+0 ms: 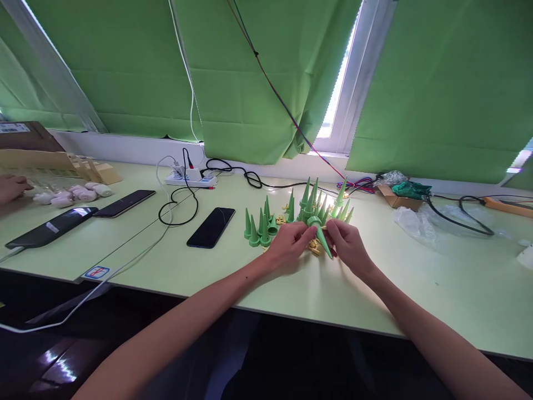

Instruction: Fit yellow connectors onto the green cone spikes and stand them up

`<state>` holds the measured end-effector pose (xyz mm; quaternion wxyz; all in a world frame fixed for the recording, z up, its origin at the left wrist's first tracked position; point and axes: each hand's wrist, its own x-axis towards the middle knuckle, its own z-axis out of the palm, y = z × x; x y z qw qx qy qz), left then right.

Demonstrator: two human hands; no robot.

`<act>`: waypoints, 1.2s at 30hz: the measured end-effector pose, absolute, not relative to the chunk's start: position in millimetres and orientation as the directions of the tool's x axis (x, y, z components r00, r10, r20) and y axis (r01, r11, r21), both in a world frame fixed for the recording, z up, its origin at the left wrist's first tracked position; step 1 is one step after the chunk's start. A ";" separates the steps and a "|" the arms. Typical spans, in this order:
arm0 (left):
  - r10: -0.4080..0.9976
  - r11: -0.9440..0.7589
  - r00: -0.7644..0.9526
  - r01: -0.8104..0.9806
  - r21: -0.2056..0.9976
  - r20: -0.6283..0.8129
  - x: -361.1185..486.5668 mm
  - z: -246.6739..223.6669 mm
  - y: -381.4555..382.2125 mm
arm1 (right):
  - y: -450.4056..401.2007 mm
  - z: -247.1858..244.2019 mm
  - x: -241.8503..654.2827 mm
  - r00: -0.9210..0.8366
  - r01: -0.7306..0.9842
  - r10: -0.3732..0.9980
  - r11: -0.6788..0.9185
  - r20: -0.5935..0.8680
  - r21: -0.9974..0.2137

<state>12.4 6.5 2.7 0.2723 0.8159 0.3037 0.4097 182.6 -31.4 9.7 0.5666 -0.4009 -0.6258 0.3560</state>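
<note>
One green cone, held above the table, apparently part-worked.
I see left hand fingers closed on its wide end, right hand pinching what looks like a yellow piece; beyond, loose yellow bits, standing cones, completion unclear.

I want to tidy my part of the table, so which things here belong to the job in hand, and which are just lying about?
Likely part of the job:
green cone in the left hand, right hand at it
standing cones
yellow pieces

Probably just lying about:
phone
clear plastic
box
green bag
</note>
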 end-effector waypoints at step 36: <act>0.483 -0.866 0.532 0.173 0.469 0.696 10.3 -5.8 8.3 | -33.2 10.2 185.4 -0.132 0.029 0.936 0.332 0.326 -0.943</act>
